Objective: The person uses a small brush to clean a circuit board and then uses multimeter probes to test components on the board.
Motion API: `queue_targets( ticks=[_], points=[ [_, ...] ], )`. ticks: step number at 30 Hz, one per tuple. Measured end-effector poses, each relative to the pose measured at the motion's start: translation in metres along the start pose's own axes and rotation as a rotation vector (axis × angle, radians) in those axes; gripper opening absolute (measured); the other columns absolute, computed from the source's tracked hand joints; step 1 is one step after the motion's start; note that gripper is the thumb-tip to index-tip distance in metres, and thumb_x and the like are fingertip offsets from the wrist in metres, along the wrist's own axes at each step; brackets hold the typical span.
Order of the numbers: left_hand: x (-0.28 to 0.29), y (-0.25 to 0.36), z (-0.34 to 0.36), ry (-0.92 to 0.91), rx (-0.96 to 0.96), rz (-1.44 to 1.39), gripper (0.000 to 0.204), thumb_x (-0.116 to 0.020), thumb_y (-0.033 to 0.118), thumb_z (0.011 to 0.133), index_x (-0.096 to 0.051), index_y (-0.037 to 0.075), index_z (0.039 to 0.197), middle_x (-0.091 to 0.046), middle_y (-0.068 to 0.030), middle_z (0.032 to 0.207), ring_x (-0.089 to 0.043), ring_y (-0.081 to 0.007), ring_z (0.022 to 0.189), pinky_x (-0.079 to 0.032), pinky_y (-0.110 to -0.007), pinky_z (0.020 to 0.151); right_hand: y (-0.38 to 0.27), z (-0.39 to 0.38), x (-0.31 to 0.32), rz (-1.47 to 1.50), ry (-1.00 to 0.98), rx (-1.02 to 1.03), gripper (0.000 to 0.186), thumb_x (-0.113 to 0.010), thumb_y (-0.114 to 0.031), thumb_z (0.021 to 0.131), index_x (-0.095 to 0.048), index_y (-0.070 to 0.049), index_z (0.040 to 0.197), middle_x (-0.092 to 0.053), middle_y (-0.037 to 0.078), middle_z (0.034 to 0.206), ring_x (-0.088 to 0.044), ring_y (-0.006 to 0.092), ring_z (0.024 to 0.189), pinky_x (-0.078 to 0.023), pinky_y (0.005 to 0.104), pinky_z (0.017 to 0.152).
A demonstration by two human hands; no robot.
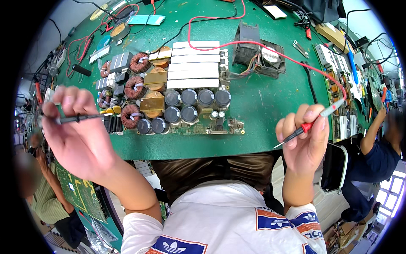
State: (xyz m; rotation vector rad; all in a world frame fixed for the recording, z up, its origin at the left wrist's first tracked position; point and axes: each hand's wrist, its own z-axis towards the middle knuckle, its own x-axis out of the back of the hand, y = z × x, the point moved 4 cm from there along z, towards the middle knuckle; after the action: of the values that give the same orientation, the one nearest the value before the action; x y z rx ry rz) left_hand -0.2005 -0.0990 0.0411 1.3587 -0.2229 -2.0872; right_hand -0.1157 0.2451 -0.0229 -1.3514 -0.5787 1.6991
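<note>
My left hand is raised at the left, its fingers closed on a black test probe that points right toward the circuit board. In my right hand, over the table's front right, a red-and-black test probe is pinched, its metal tip pointing down and left. A red lead runs from it back across the table. Between the hands lies a power circuit board with copper-wound coils, black capacitors and white heatsink bars. Neither probe touches the board.
Two black fans stand behind the board's right side, wired to it. On the green table also lie a blue-green booklet, a tape roll and tweezers. More boards line the right edge. Other people sit at both sides.
</note>
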Motion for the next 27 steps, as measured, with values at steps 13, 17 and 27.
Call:
queue_targets(
  ticks=[13,17,27],
  points=[
    [0.013,-0.051,-0.104,-0.111,0.334,0.51,0.04,-0.038,0.041,0.108,-0.043,0.004,0.122,-0.061,-0.0244,0.105,-0.07,-0.0278,0.065,-0.057,-0.029,0.046,0.042,-0.036,-0.01,-0.316,-0.086,0.154,0.03,-0.062,-0.027,0.1,-0.055,0.001,0.109,-0.058,0.013,0.082,-0.063,0.0252,0.067,-0.056,0.0379,0.057],
    [0.007,-0.068,-0.113,-0.08,0.4,0.788,0.031,-0.053,0.025,0.103,-0.043,0.001,0.12,-0.066,-0.0291,0.1,-0.072,-0.0293,0.068,-0.059,-0.03,0.052,0.048,-0.031,-0.004,-0.37,-0.029,0.115,0.028,-0.062,-0.023,0.1,-0.056,0.002,0.109,-0.061,0.014,0.083,-0.063,0.0238,0.068,-0.057,0.0371,0.06],
    [0.013,-0.088,-0.12,-0.093,0.595,0.951,0.034,-0.061,0.025,0.1,-0.036,0.007,0.115,-0.068,-0.0307,0.104,-0.073,-0.0299,0.072,-0.059,-0.031,0.062,0.056,-0.029,0.003,-0.621,-0.191,0.018,0.029,-0.07,-0.005,0.091,-0.057,0.006,0.114,-0.065,0.019,0.092,-0.065,0.0257,0.073,-0.054,0.035,0.064]
  ],
)
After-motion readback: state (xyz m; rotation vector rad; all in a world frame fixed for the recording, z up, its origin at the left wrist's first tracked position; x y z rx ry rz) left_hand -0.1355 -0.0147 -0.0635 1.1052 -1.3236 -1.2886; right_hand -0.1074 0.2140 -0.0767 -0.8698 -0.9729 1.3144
